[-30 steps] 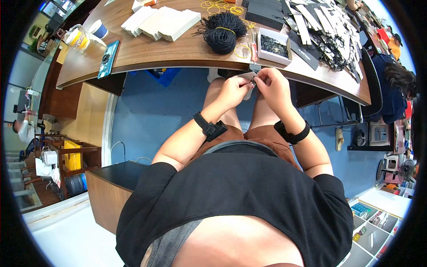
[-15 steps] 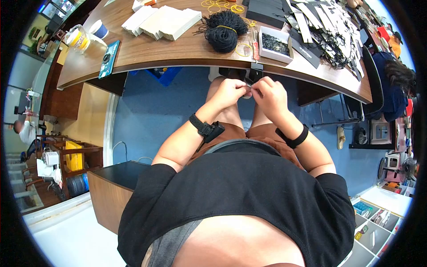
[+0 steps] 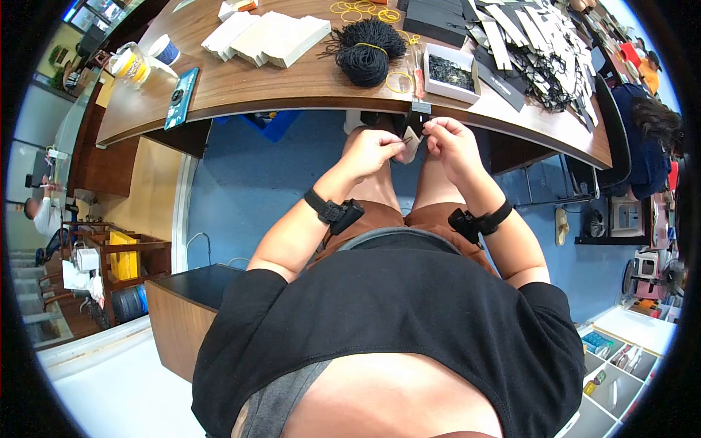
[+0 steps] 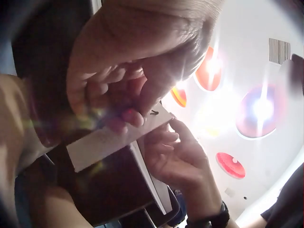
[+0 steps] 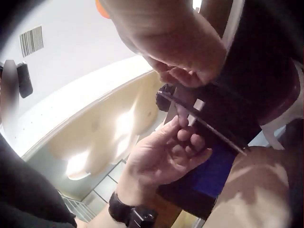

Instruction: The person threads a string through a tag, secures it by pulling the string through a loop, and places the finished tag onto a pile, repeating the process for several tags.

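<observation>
A narrow white tag [image 4: 102,145] sits between my two hands above the lap, edge-on in the right wrist view. My left hand [image 3: 371,155] has thumb and fingertips pinched together over its face. A short black cord [image 4: 154,113] pokes out from those fingertips across the tag. At the tag's far corner are the fingertips of my right hand [image 3: 454,150], its index finger and thumb drawn together. The right hand's other fingers are curled. In the right wrist view the right hand [image 5: 185,52] covers part of the work.
On the table [image 3: 270,95] lie a bundle of black cords [image 3: 365,55], a white box [image 3: 451,77] of small black pieces, white card stacks [image 3: 281,40] and a heap of black-and-white tags [image 3: 537,58]. A phone [image 3: 181,98] and cups stand left. The table edge is just beyond my hands.
My hands were close together at the fingertips; now they are slightly apart, and more of the white tag shows between them. The things on the table stay put.
</observation>
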